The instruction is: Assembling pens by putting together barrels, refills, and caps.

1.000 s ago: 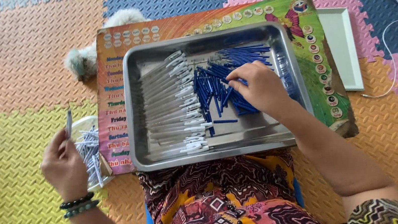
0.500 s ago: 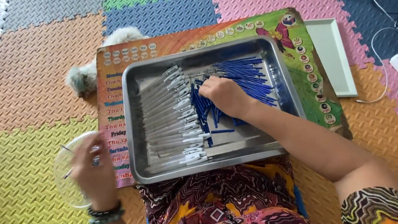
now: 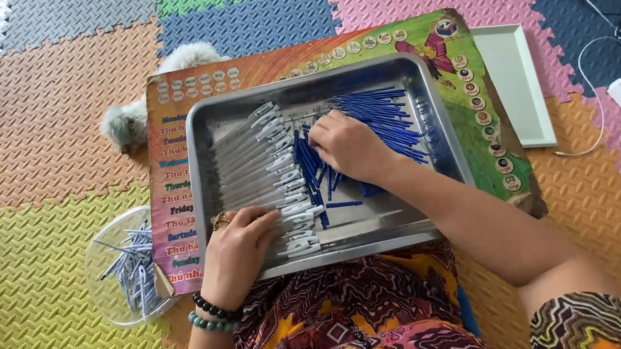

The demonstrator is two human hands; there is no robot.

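Moved since the earlier frame: left hand (image 3: 236, 247) from the clear bowl (image 3: 108, 290) to the steel tray's (image 3: 443, 130) near edge, fingers spread flat, gripping nothing, on clear pen barrels (image 3: 250, 162). Right hand (image 3: 350, 146) rests on blue refills (image 3: 378, 115) mid-tray; whether its fingers pinch one I cannot tell. Refills: probably light, thin, bendable, slippery; best pinched mid-length.

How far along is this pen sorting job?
Done: a clear bowl beside the tray holds a small heap of finished pens. In hand: the left hand rests on the clear barrels, the right hand on the blue refills. Left: both piles in the metal tray look large, so most remains.
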